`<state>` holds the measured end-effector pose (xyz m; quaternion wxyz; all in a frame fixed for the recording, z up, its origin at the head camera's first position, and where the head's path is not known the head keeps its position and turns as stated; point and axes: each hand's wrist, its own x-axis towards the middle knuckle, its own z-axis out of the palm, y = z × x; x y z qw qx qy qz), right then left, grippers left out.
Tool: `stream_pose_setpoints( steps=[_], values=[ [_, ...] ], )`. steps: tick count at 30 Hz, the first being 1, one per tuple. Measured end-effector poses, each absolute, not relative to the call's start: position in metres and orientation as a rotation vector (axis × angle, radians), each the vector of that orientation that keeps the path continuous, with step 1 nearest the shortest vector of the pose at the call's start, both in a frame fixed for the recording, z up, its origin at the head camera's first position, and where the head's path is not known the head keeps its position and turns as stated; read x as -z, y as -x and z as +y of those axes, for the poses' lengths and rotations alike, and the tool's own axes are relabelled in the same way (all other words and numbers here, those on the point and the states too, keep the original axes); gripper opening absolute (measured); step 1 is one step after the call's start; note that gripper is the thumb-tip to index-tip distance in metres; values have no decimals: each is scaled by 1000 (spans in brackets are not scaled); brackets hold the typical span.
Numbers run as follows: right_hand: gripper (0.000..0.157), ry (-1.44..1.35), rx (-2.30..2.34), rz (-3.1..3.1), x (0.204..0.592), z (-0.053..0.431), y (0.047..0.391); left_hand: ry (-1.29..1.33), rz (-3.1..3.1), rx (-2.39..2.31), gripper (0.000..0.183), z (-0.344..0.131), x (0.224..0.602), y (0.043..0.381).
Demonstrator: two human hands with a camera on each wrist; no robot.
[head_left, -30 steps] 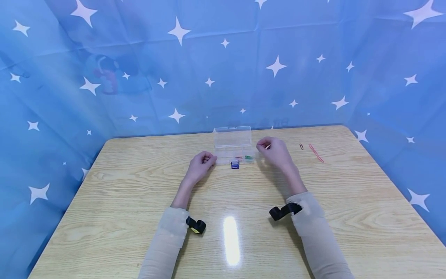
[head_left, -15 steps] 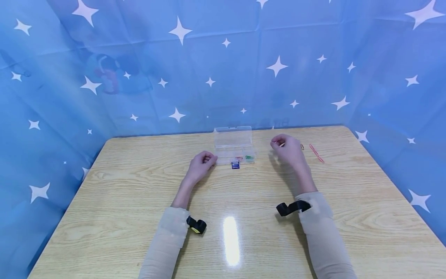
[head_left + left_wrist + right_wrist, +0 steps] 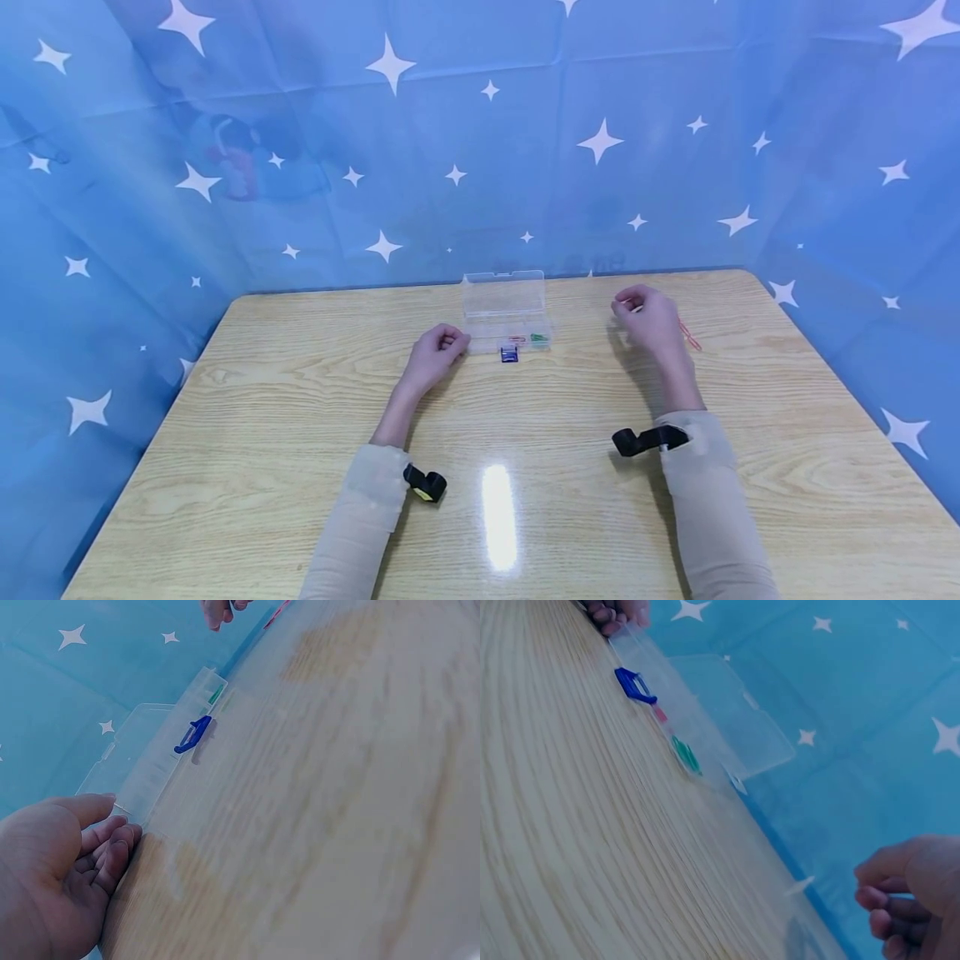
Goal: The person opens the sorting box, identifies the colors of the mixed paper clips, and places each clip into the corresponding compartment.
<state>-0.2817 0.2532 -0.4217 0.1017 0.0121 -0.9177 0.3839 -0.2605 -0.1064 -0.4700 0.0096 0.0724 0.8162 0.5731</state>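
Note:
A clear plastic box [image 3: 504, 294] stands with its lid raised near the table's back edge. My left hand [image 3: 433, 354] grips its left end, the thumb at the corner in the left wrist view. A blue latch [image 3: 509, 354] projects at the box's front. Green paper clips [image 3: 539, 338] and a red one [image 3: 517, 339] lie in its right compartments. To the right of the box, my right hand [image 3: 654, 325] hovers with fingers loosely bent, nothing visible between them. A pink chain of paper clips [image 3: 691, 336] lies on the table just beyond it, partly hidden by the hand.
The wooden table [image 3: 300, 467] meets a blue curtain [image 3: 315, 133] with white stars close behind the box. Each sleeve carries a black wrist camera [image 3: 648, 440]. A bright light reflection [image 3: 498, 517] shows on the tabletop near the front.
My right hand has moved right, away from the box and towards the paper clips; it now covers the small dark clip and part of the pink chain. My left hand stays at the box.

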Motion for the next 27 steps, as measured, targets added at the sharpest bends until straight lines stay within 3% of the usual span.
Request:
stream_pose_setpoints(
  steps=[27],
  values=[
    [38,176,-853,-2883,433,310,286,-216,2567,-1773,20,-106,470,260]
  ],
)
